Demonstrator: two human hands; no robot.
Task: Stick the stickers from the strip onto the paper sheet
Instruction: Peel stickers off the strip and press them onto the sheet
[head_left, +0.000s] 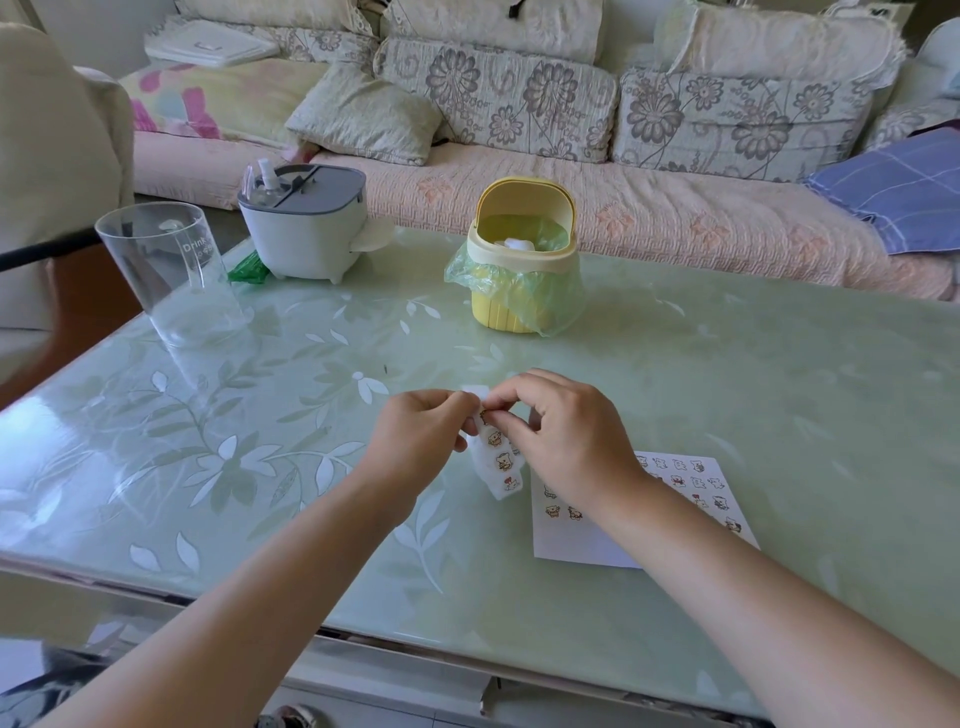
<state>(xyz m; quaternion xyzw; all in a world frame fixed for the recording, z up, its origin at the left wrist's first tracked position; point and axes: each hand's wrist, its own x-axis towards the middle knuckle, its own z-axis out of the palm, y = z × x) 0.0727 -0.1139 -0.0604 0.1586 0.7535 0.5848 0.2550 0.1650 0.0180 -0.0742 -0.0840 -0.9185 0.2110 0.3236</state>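
1. A strip is held above the worktop, pinched at its top by fingers of the left hand and right hand
2. The sheet, bearing stickers, is laid flat beneath the right forearm

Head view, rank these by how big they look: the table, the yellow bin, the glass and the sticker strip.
1. table, by far the largest
2. bin and glass: about alike, so not ranked
3. strip, smallest
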